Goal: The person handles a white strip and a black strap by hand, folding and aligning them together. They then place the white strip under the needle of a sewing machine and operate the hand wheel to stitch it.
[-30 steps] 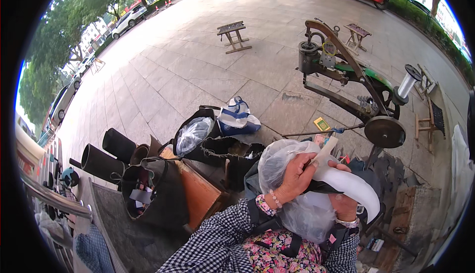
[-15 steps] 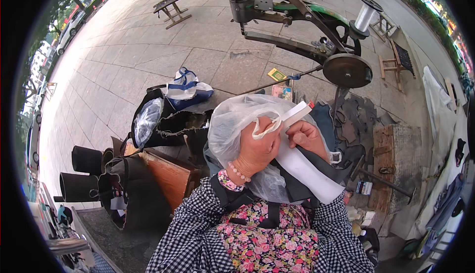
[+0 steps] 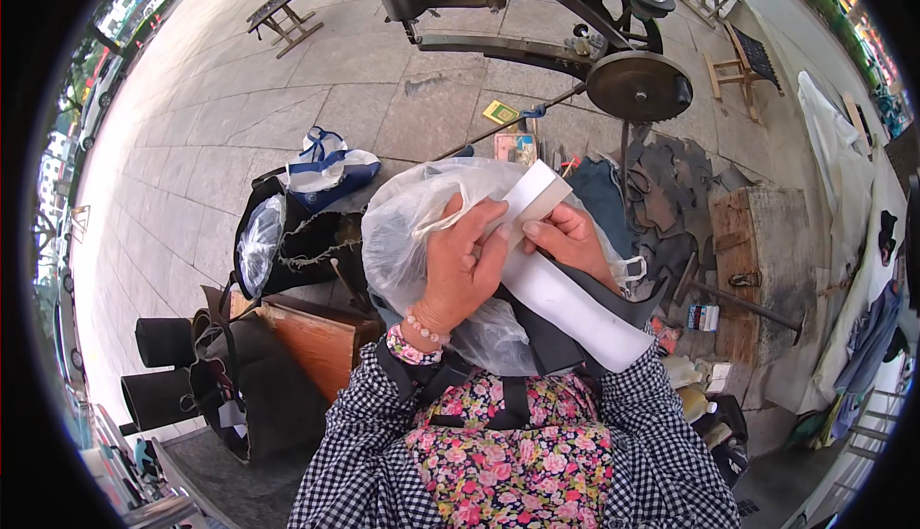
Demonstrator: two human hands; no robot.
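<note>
Both of my hands are closed over a clear plastic bag [image 3: 393,227] on my lap. My left hand [image 3: 465,261] pinches a white strip [image 3: 539,187] between thumb and fingers. My right hand [image 3: 572,244] grips the same strip from the other side, the thumb close to my left fingertips. Below the hands a broad white band [image 3: 580,313] runs down to my right forearm. Whether it is one piece with the upper strip is hidden by my fingers. Black sheet material [image 3: 546,331] lies under the band, over the bag and my floral apron [image 3: 508,452].
A hand-cranked sewing machine [image 3: 537,45] with a big wheel stands ahead. To the left are an open black bag [image 3: 316,259], a wooden box [image 3: 311,342] and black rolls [image 3: 165,341]. On the right, dark scraps [image 3: 666,184], a wooden block [image 3: 762,270] and a hammer [image 3: 747,307].
The upper white strip has turned and shows more of its broad face. My left fingers have come off the bag's pale edge and onto the strip. The whole view has shifted a little.
</note>
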